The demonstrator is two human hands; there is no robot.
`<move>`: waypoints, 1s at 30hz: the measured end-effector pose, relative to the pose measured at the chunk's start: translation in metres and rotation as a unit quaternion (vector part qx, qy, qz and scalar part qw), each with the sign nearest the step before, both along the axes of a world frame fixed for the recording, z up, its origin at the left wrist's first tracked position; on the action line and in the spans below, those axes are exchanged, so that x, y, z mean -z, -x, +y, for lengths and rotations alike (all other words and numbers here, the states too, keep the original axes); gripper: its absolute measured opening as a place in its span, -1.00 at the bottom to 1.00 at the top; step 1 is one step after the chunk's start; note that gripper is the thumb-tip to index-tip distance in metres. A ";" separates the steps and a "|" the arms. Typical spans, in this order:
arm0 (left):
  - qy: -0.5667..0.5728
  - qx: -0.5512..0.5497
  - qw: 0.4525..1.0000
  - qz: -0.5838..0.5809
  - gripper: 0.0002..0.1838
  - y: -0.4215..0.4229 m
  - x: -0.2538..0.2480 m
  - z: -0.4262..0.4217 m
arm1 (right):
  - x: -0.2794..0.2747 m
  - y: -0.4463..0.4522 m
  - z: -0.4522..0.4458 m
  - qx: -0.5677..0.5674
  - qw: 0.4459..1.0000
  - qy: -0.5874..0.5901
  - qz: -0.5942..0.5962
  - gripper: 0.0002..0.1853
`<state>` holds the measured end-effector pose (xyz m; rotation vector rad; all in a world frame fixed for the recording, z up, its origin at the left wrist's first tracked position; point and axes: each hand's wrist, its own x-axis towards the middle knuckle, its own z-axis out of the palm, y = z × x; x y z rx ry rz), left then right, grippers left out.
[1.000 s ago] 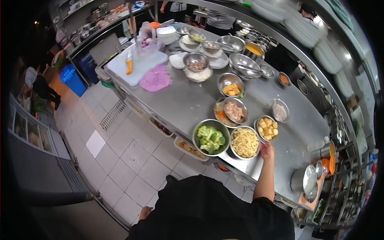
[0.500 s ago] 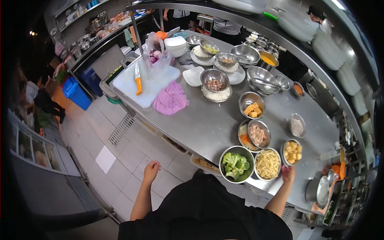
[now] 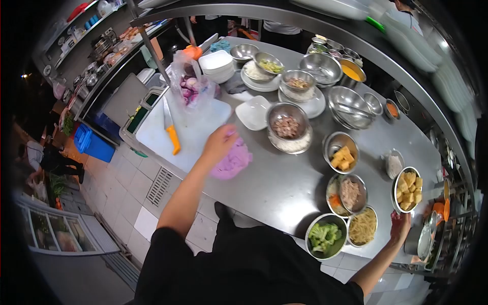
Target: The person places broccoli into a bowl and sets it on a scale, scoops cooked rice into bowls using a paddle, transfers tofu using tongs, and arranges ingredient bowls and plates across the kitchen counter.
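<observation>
My right hand grips the lower side of a metal bowl filled with yellowish chunks; whether the bowl touches the table cannot be told. Stretched out across the table, my left hand is at the upper edge of a crumpled purple cloth. Its fingers are blurred and partly hidden against the cloth. Close to the right hand are a bowl of pale strips, a bowl of broccoli, and a bowl of pinkish shredded food resting over another bowl.
A white cutting board carries an orange-handled knife and a plastic bag of purple onions. Several metal bowls and stacked white dishes line the table's far side. An overhead shelf crosses above. People stand beyond.
My left hand has moved from beside the table up to the purple cloth. The bowl of yellowish chunks has shifted right, away from the strips, with my right hand. The camera view has turned.
</observation>
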<state>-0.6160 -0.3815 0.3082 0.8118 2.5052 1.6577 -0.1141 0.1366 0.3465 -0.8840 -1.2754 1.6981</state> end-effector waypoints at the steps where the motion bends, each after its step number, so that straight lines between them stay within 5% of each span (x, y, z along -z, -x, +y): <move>1: 0.034 0.004 0.998 0.055 -0.65 0.024 -0.017 0.019 | -0.010 0.021 -0.013 0.006 1.000 0.012 0.007 -0.66; 2: 0.123 0.010 0.991 0.055 -0.61 0.055 -0.019 0.033 | -0.011 0.037 -0.017 -0.014 1.000 0.015 0.012 -0.67; 9: 0.288 0.094 0.946 0.113 -0.38 0.233 0.029 0.105 | -0.051 0.184 -0.099 -0.080 0.997 0.022 0.001 -0.70; 14: 0.318 0.132 0.936 0.077 -0.42 0.275 0.041 0.113 | -0.062 0.302 -0.121 -0.088 0.994 0.069 0.022 -0.68; 23: 0.305 0.129 0.937 0.112 -0.42 0.273 0.048 0.111 | -0.075 0.562 -0.125 -0.230 0.971 0.056 0.013 -0.74; 30: 0.345 0.131 0.925 0.091 -0.45 0.234 0.018 0.064 | -0.026 0.771 -0.114 -0.190 0.972 0.138 -0.012 -0.79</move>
